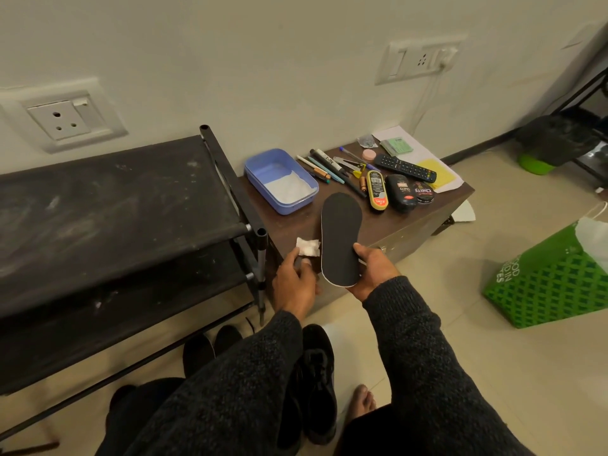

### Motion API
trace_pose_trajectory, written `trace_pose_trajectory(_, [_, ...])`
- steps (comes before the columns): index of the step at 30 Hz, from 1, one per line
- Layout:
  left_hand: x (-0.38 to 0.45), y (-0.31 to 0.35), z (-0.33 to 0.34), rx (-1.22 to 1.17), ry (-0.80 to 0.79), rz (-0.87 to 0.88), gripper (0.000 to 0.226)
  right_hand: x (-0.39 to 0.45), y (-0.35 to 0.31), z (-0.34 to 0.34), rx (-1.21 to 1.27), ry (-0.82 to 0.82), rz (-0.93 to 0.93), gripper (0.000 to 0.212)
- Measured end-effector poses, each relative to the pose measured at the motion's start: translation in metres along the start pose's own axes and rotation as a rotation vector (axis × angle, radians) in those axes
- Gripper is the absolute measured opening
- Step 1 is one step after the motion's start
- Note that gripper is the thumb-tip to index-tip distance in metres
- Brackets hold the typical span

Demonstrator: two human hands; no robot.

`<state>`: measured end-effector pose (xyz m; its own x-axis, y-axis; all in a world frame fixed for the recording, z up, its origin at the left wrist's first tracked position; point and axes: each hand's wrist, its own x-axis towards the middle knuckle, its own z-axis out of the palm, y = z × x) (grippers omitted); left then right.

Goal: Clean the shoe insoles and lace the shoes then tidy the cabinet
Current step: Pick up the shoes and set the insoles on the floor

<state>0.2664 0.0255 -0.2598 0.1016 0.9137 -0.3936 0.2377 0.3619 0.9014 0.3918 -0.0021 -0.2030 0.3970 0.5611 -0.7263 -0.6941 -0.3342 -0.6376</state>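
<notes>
Black and flat, the insole (340, 238) stands nearly upright over the front edge of the bench (289, 225), its dark face toward the camera and a thin white rim showing along its left side. The right hand (371, 271) grips it at the heel end, thumb across the front, fingers curled behind. The left hand (292, 281) reaches to a folded white cloth (308, 247) that lies at the bench's near corner, just left of the insole; its fingertips touch the cloth's lower edge and seem to be pinching it, though the grip is partly hidden. Both arms wear dark knitted sleeves.

Farther back on the bench sits a blue tray (281, 181) with a white sheet or powder in it. To its right lies a row of pens (324, 169), then a yellow polish bottle (376, 190), a black polish bottle (399, 192), a small round tin (424, 192) and a remote (404, 167), with papers (414, 149) behind them against the wall.

A black rack (115, 209) with a dusty fabric top stands against the bench's left side. Under the left arm, on the tiled floor, a black shoe (317, 383) lies, and two dark toe caps (210, 347) poke out beneath the rack. A green bag (552, 281) stands on the floor at the right.
</notes>
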Motion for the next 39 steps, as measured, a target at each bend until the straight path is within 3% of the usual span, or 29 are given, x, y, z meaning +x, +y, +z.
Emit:
trace_pose_trajectory(4, [-0.029,0.028,-0.023,-0.203,-0.158,-0.066,0.027,-0.031,-0.001,-0.007,-0.073,0.001,-0.024,0.010])
trace_pose_trajectory(7, [-0.058,0.043,-0.052,-0.197,-0.264,-0.018,0.020,-0.066,0.005,-0.008,-0.115,-0.035,-0.034,0.009])
trace_pose_trajectory(14, [-0.142,0.054,-0.131,-0.186,-0.310,0.060,0.017,-0.159,0.026,-0.001,-0.181,-0.210,-0.106,0.021])
trace_pose_trajectory(19, [-0.205,0.048,-0.191,-0.240,-0.183,0.135,0.017,-0.231,0.054,0.019,-0.257,-0.413,-0.116,0.024])
trace_pose_trajectory(27, [-0.305,0.010,-0.310,-0.408,0.202,0.135,0.014,-0.309,0.143,0.077,-0.546,-0.712,-0.022,0.028])
trace_pose_trajectory(36, [-0.389,-0.082,-0.409,-0.423,0.436,-0.064,0.011,-0.355,0.269,0.123,-1.040,-0.843,0.106,0.024])
trace_pose_trajectory(39, [-0.401,-0.121,-0.418,-0.497,0.480,-0.168,0.013,-0.351,0.308,0.129,-1.194,-0.805,0.155,0.020])
